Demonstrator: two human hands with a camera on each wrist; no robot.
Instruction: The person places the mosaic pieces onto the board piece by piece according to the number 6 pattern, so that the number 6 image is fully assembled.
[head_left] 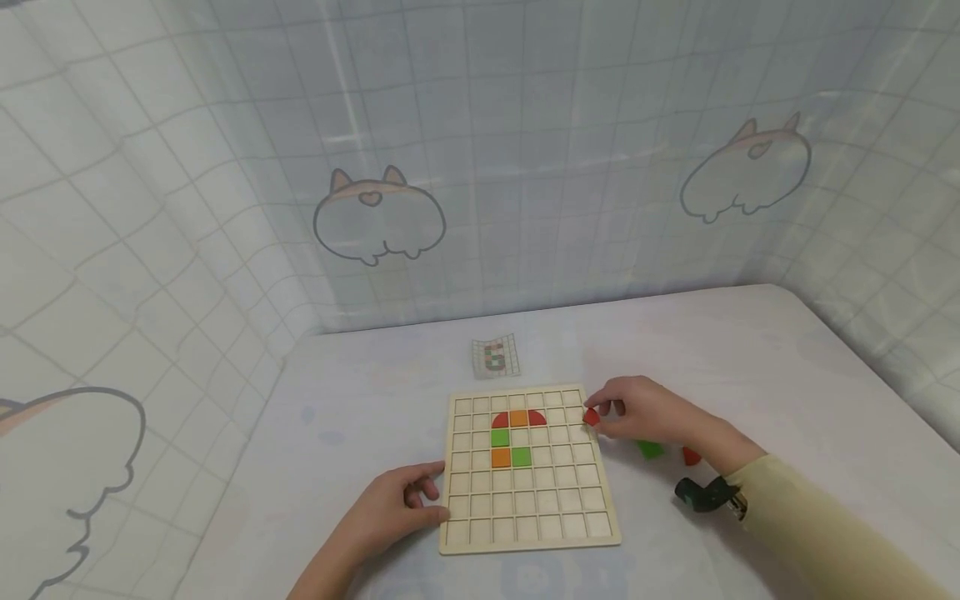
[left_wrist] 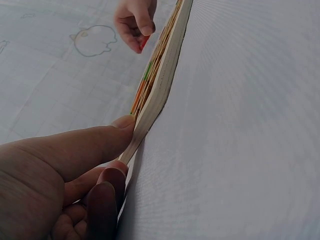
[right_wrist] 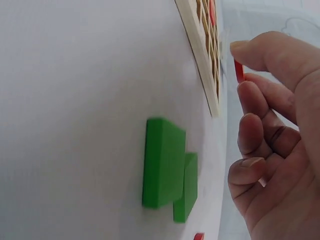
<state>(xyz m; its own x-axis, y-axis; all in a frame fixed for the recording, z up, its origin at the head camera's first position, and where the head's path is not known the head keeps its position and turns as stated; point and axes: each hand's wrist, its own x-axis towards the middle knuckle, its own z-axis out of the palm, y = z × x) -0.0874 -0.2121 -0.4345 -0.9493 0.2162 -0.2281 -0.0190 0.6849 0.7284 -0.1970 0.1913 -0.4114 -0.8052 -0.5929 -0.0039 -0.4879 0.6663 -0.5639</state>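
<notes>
A wooden grid board [head_left: 513, 529] lies flat, carrying two red quarter-round tiles, two orange squares and two green squares. My left hand [head_left: 393, 506] rests at its left edge; in the left wrist view the thumb [left_wrist: 100, 145] touches the rim while other fingers curl loosely below. Between thumb and fingertips, my right hand [head_left: 645, 408] pinches a small red tile [head_left: 591, 416] at the board's upper right edge. It shows edge-on in the right wrist view, so its full outline is partly hidden. Green tiles [right_wrist: 165, 162] and a red tile [head_left: 691, 456] lie beneath the right forearm.
A small printed card [head_left: 495, 357] with a coloured grid pattern lies beyond the board. A dark strap-like object [head_left: 701, 495] is at the right wrist. Patterned cloth [head_left: 525, 167] rises behind and on both sides of the table.
</notes>
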